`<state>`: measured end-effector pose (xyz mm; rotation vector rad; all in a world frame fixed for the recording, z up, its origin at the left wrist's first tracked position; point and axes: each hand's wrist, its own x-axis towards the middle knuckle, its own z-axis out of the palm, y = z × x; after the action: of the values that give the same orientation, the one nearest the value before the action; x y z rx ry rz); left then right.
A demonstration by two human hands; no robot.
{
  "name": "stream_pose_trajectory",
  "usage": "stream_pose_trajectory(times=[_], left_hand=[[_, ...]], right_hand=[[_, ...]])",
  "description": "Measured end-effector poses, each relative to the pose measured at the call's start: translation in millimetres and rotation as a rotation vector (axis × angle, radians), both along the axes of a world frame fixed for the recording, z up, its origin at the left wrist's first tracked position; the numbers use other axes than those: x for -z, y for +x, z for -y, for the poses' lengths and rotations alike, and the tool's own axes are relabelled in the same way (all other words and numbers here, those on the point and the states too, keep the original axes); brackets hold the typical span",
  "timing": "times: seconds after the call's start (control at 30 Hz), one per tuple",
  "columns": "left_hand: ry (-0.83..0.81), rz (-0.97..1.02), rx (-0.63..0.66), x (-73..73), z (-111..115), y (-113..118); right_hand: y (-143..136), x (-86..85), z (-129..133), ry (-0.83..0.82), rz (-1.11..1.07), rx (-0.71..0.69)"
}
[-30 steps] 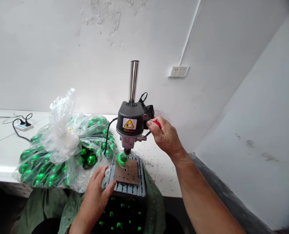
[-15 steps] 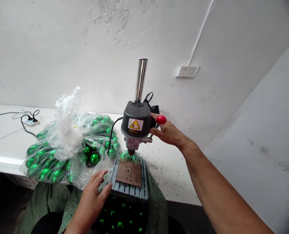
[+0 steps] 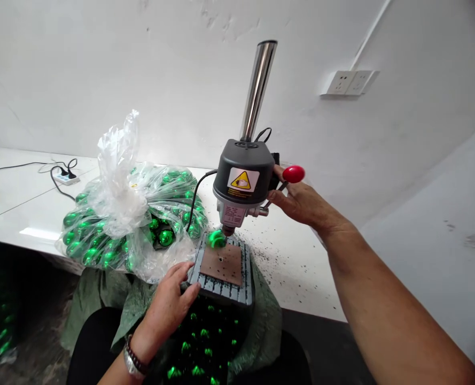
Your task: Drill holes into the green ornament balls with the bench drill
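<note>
A small drill press with a dark grey housing stands on the white table. Its slotted grey base bears a brown board with a small hole and scattered chips. Beside the drill chuck, at the board's back edge, is a shiny green ball, partly blurred. My left hand is spread at the left edge of the base and holds nothing. My right hand reaches to the right side of the housing, behind the red-knobbed lever; what its fingers touch there is partly hidden.
A clear plastic bag full of green balls lies left of the press. More green balls fill a sack below the base. A power strip is at the left. Dark chips litter the white table.
The view has shifted, so the press looks larger and further right. The green ball, earlier a blurred streak behind the chuck, now shows at the chuck's left. Both hands keep nearly the same places.
</note>
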<state>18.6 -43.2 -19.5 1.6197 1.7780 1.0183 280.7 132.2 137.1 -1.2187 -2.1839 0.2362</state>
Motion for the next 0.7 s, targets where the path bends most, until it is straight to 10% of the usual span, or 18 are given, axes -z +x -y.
stream_pose_trajectory(times=[0.7], left_hand=[[-0.02, 0.076, 0.018, 4.2, -7.8, 14.7]], right_hand=[[-2.0, 13.5, -3.3, 0.048, -0.245, -0.009]])
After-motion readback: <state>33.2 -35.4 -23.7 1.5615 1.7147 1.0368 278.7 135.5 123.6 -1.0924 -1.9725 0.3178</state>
